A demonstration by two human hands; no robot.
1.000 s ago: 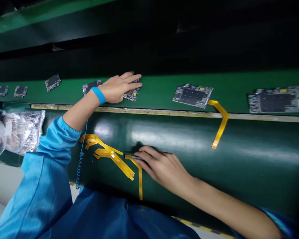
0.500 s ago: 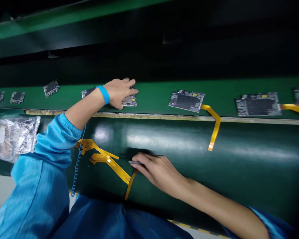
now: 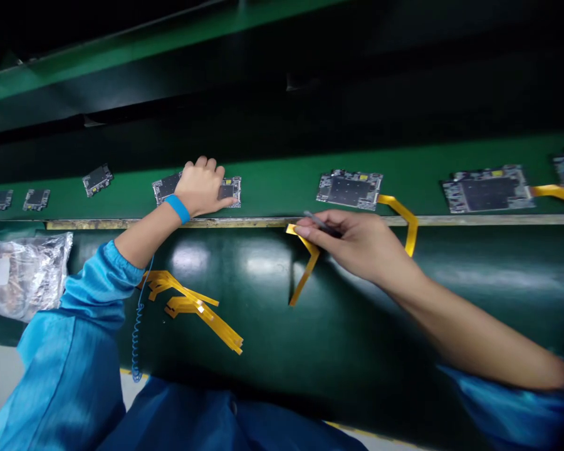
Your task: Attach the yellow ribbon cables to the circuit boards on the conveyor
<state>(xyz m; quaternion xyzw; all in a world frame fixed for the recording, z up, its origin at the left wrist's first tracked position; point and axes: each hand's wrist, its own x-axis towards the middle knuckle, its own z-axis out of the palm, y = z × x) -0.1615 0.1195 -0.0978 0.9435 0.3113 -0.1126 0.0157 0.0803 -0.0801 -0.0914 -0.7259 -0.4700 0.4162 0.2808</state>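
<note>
My left hand (image 3: 200, 189), a blue band around its wrist, rests over a circuit board (image 3: 231, 190) on the green strip, fingers along its far side and thumb at its near edge. The palm hides much of that board. Another circuit board (image 3: 165, 186) shows partly behind the hand on the left. In my right hand (image 3: 357, 241), closed near the strip's front edge, an orange flex cable (image 3: 305, 274) is pinched, its bent tail hanging down. A slim dark grey tool (image 3: 316, 222) also lies between those fingers; its kind is unclear.
Several flex cables (image 3: 207, 313) lie in a pile on the green front surface, beside a coiled blue cord (image 3: 135, 351). To the right, boards (image 3: 350, 189) carry attached cables. A silvery plastic bag (image 3: 32, 266) sits at the left; a raised rail (image 3: 427, 221) edges the strip.
My right hand has risen up and right from the cable pile with one flex cable and the grey tool. My left hand has shifted left, and the board under it moved left too.
</note>
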